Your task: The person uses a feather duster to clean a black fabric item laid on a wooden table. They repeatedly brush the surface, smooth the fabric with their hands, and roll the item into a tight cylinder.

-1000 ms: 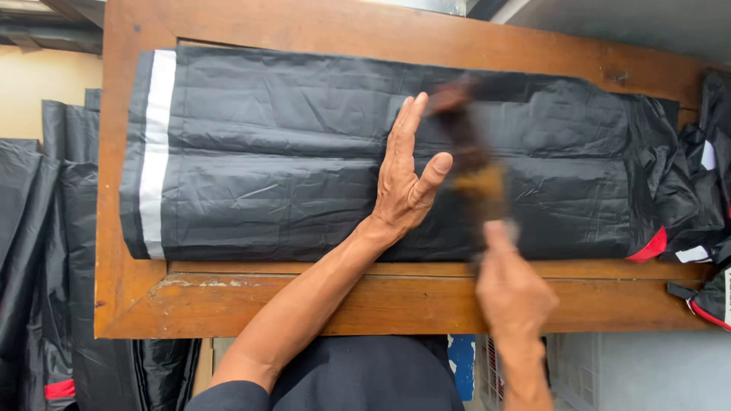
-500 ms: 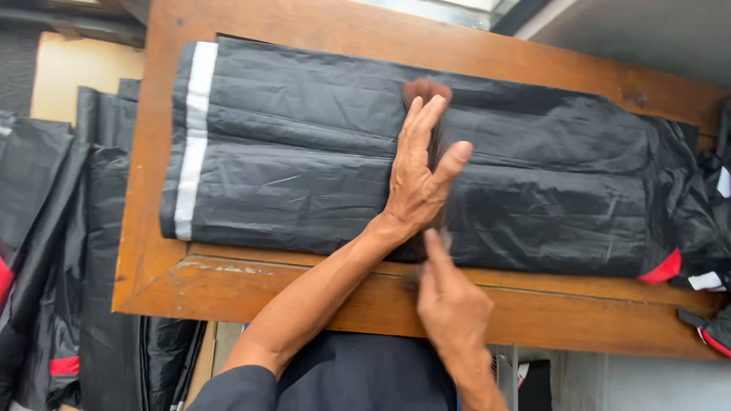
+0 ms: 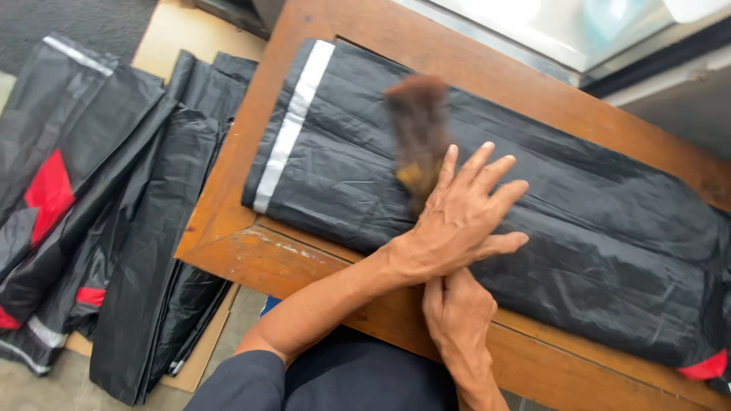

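Observation:
A folded black plastic garment with a white-grey stripe near its left end lies flat on a wooden table top. My left hand rests palm down on it, fingers spread. My right hand sits just below, at the table's front edge and partly under the left wrist. It grips a brown brush whose blurred head shows over the garment just beyond my left fingers. The handle is hidden behind my left hand.
On the floor to the left, several folded black plastic garments with red patches and grey stripes lie on cardboard. A pale metal ledge runs along the table's far side. A red corner shows at the garment's right end.
The brush swung from the right of my left hand down toward the table's front edge, then up across the garment. My left hand stayed pressed on the fabric. The view shifted right.

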